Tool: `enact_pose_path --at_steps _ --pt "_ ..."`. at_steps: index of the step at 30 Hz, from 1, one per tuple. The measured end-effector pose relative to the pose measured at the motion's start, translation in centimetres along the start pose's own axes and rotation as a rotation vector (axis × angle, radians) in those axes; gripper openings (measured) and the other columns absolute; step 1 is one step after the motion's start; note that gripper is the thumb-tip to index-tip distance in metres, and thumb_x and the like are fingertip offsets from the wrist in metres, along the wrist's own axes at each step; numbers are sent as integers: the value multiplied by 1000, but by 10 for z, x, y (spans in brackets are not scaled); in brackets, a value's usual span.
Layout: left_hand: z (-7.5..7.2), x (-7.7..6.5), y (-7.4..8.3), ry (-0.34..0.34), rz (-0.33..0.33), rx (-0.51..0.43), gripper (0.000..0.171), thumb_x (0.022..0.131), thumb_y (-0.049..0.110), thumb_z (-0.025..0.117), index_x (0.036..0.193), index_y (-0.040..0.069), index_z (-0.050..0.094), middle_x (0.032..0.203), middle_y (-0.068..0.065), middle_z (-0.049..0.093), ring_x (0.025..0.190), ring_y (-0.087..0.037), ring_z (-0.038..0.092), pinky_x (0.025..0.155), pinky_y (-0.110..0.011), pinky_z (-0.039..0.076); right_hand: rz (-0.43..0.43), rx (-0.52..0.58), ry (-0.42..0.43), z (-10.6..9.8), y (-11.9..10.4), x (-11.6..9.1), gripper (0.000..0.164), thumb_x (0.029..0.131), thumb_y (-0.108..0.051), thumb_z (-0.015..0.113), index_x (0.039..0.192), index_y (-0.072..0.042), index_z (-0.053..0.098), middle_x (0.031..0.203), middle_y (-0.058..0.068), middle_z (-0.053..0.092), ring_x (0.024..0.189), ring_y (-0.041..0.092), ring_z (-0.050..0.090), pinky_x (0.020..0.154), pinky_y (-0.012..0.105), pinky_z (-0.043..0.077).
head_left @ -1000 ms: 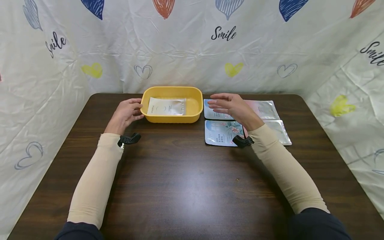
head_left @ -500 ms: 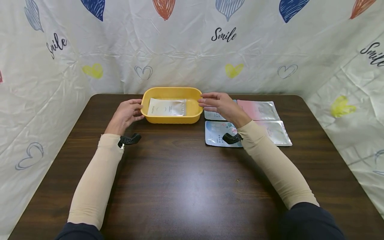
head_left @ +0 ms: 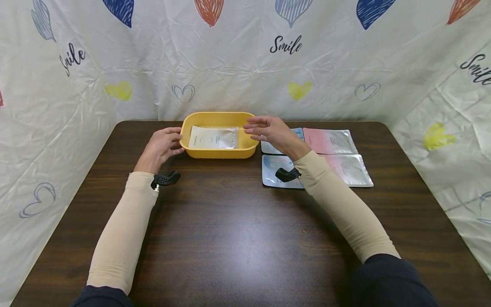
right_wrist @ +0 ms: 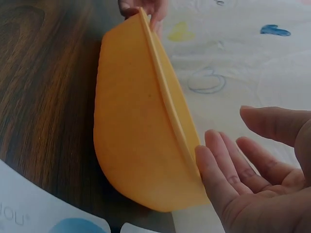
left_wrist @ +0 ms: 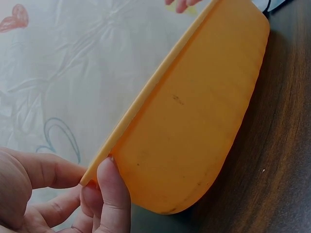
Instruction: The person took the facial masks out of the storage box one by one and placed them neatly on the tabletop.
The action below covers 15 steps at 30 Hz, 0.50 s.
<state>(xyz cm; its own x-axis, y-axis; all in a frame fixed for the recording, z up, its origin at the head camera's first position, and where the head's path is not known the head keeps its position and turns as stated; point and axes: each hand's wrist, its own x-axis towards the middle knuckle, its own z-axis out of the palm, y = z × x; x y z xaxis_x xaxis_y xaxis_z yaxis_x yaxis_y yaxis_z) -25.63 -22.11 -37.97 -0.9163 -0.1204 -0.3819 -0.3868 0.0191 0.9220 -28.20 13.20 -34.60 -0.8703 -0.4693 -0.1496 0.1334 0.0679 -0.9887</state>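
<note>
A yellow plastic bin [head_left: 220, 153] stands near the back edge, with one white-and-silver sachet [head_left: 212, 137] lying flat in it. My left hand [head_left: 159, 147] holds the bin's left end. In the left wrist view, its thumb [left_wrist: 112, 194] lies against the outer wall and a finger reaches the rim. Over the bin's right end, my right hand [head_left: 278, 134] is spread loosely, holding nothing. Its fingertips overlap the rim in the head view; in the right wrist view the thumb [right_wrist: 272, 121] stands well apart from the fingers.
Right of the bin lie two blue flat sachets [head_left: 272, 170], partly hidden by my right hand and wrist. Beside them are two pink-and-silver sachets, an upper one [head_left: 330, 140] and a lower one [head_left: 349, 170]. A printed white cloth [head_left: 238, 94] hangs behind the brown table [head_left: 230, 238].
My right hand has moved left from above the sachets to the bin's right end, uncovering more of the pink ones. The left hand and the bin have stayed put.
</note>
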Motion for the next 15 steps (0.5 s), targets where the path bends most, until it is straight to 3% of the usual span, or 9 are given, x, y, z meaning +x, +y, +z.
enact_pose_path --at_steps 15 --pt "0 1 -1 -2 2 -13 44 103 15 58 147 12 53 134 -7 52 105 -21 57 79 -26 59 15 4 -12 14 -1 14 54 100 -8 63 151 -5 45 150 17 51 135 24 53 112 37 44"
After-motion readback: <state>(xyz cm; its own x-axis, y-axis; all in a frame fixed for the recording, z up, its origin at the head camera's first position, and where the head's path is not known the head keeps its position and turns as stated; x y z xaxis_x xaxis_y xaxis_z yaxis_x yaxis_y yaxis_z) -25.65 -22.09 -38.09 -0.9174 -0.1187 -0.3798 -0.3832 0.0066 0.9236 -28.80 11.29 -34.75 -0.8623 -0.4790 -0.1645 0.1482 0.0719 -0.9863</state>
